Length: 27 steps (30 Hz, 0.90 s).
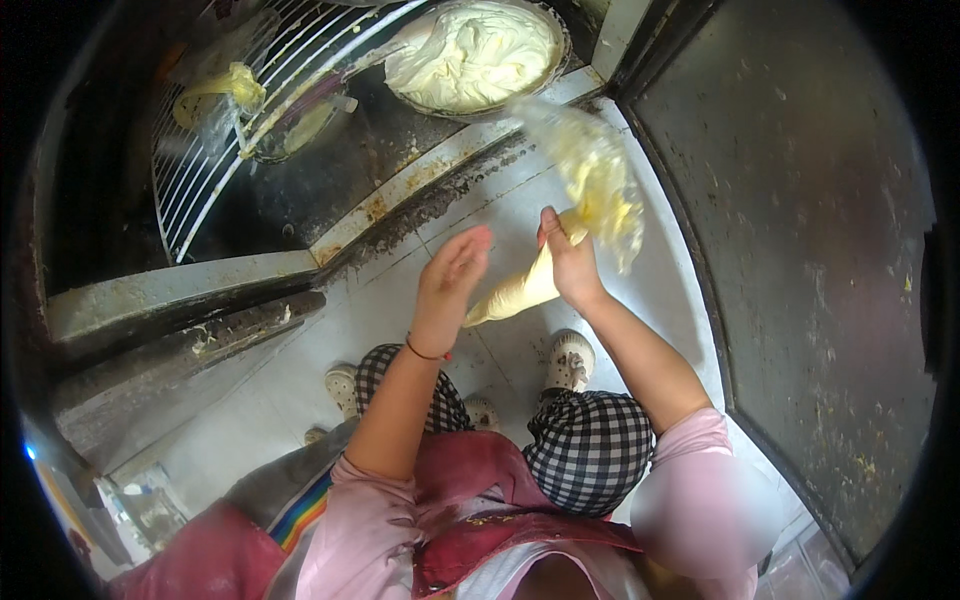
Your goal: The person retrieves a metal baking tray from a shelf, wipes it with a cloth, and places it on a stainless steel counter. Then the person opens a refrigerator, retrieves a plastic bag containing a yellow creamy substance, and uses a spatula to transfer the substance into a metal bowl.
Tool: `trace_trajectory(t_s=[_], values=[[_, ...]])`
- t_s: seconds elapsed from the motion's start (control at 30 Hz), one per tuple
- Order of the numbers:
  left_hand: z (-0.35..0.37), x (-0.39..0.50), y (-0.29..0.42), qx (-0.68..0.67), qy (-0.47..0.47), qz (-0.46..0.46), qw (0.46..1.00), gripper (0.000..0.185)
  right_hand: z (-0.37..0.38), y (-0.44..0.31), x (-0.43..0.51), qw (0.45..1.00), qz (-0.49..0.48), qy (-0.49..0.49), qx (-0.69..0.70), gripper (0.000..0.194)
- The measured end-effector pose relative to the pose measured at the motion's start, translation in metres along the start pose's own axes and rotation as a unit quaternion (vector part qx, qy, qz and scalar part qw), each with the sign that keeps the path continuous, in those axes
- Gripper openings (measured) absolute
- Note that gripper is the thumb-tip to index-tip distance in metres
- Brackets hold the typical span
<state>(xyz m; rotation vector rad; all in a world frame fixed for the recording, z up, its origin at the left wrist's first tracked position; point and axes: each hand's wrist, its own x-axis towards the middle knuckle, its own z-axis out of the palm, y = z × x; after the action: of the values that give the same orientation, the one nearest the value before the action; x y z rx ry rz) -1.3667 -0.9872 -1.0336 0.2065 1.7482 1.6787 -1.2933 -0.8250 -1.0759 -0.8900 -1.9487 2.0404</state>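
Note:
My right hand (571, 259) grips the gathered neck of a clear plastic piping bag filled with pale yellow cream (521, 289). The loose, smeared top of the bag (607, 187) flares out above the fist, and the narrow end slants down to the left. My left hand (454, 274), with a thin red bracelet at the wrist, is raised just left of the bag, palm inward, holding nothing. A small gap shows between its fingers and the bag. Beyond both hands, a large bowl of whipped pale cream (484, 56) stands on a dark surface.
A white wire rack (202, 195) holds a used, cream-smeared bag (240, 86). A dark cabinet panel (810, 247) stands at the right. The metal counter edge (420, 191) crosses the upper left. Another person's red clothing (202, 551) shows at the lower left, close by.

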Motion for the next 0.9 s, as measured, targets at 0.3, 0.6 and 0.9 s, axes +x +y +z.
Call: trace_trajectory(t_s=[0.3,0.6,0.9], values=[[0.009,-0.014,0.024,-0.003,0.012,0.019,1.000,0.028,0.008,-0.012,-0.002,0.995,-0.102,-0.006,-0.001,0.008],[0.034,-0.066,0.069,-0.126,0.125,0.070,0.982,0.013,0.011,-0.007,-0.002,0.958,-0.204,0.033,-0.201,0.012],[0.035,-0.053,0.075,-0.110,0.141,0.082,0.980,0.019,0.011,-0.016,-0.003,0.945,-0.179,0.074,-0.264,0.017]])
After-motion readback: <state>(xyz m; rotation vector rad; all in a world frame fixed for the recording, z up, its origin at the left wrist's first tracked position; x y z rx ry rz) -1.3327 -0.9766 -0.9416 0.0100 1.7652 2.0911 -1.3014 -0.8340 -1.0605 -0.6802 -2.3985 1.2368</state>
